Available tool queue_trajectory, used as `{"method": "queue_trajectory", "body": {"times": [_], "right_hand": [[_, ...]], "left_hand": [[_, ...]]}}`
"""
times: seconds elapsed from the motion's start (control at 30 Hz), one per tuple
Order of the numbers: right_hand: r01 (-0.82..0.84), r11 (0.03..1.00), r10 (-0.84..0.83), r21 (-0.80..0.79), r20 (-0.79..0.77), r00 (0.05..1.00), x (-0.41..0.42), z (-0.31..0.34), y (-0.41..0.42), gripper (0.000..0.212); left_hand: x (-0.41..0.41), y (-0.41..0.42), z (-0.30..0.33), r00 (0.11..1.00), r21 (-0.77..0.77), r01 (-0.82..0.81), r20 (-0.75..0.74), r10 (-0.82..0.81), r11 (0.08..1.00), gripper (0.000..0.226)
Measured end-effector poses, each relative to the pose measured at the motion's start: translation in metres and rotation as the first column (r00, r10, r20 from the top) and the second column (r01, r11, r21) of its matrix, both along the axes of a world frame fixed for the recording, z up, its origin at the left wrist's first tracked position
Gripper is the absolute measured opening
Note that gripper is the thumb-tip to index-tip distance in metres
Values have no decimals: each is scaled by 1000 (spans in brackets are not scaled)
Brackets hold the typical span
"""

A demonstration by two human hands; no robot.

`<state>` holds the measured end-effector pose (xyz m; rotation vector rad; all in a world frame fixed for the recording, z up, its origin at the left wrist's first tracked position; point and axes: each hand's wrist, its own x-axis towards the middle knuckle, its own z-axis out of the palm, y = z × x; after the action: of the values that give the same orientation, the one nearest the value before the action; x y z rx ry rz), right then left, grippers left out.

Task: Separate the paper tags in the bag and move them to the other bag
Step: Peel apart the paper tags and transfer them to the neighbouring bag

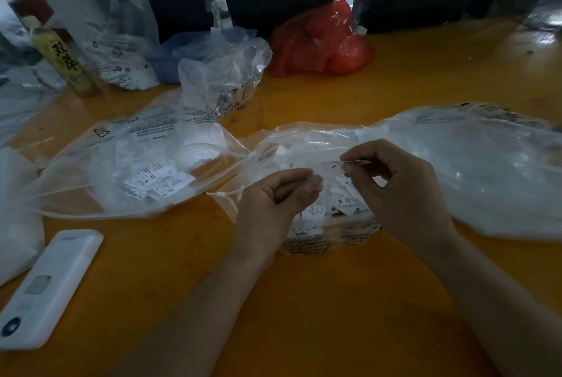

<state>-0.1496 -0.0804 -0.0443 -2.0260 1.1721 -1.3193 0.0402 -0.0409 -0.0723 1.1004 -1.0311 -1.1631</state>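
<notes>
Tags (331,168) look light, flimsy and clingy, so both hands, left (282,194) and right (395,191), pinch one strip's ends over the bag (319,243).

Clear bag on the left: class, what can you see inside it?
Inside the clear bag lies a loose pile of white paper tags, some printed with an S. Crumpled, glary plastic hides whatever lies deeper and further back.

Tag-filled bag (127,170) lies left of bag (307,145) under hands (334,194).

Orange table (304,300): clear bags (127,164), remote (48,288), bottle (62,60).
</notes>
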Motion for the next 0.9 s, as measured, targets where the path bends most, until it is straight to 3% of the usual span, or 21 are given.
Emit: {"method": "queue_trajectory", "body": {"times": [0.27,0.53,0.67,0.9], "right_hand": [[-29,997,33,65,-58,998,-2,-3,-3,19],[-6,998,8,60,-30,1000,-2,-1,-2,17],[-21,993,27,119,-44,999,-2,-3,-4,17],[-84,982,110,172,-150,982,-2,-4,-4,17]], "left_hand": [[0,-1,-1,1000,12,-2,5,2,1000,23],[0,0,-1,999,39,32,41,-34,999,34],[1,-2,-4,998,26,-16,55,14,1000,18],[0,0,-1,996,36,-10,92,7,999,17]]}}
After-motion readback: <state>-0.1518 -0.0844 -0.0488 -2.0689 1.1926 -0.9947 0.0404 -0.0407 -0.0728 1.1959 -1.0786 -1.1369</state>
